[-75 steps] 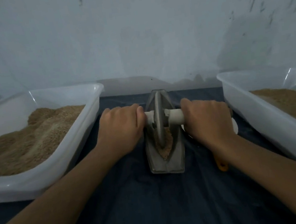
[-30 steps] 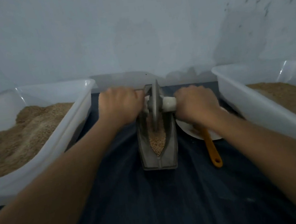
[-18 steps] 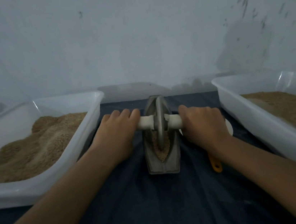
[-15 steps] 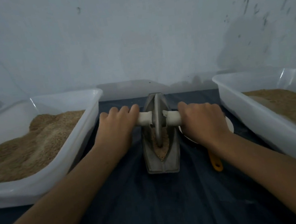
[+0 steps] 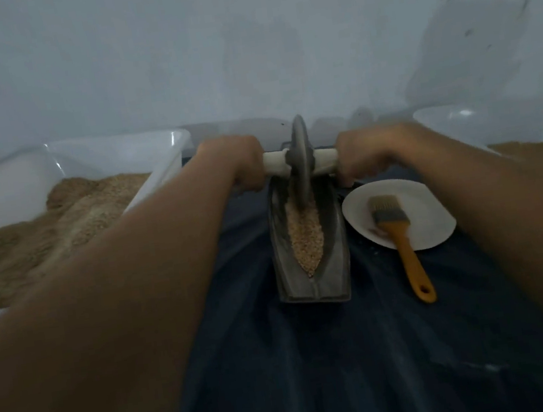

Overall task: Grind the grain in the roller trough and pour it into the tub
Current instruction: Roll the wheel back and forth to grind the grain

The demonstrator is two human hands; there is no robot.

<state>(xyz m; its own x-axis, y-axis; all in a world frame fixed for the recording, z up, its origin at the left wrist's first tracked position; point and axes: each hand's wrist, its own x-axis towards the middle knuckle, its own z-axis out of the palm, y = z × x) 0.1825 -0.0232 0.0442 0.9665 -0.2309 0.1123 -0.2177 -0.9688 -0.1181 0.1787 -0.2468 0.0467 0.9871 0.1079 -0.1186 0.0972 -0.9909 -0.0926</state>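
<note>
While grain lies along the trough on the dark cloth, the wheel stands at its far end, left hand and right hand each gripping the axle. Advised: even downward pressure, wheel upright, strokes short of both ends. Tubs flank the trough; a brush rests on a plate.

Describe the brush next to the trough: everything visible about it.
The brush is a flat paintbrush-style tool with a yellow-orange handle, a hole near its end, a grey band, and short pale bristles. It lies flat to the right of the trough. Its bristle end rests on the white plate; the handle reaches over the plate's near rim onto the dark cloth. No hand touches it.
</note>
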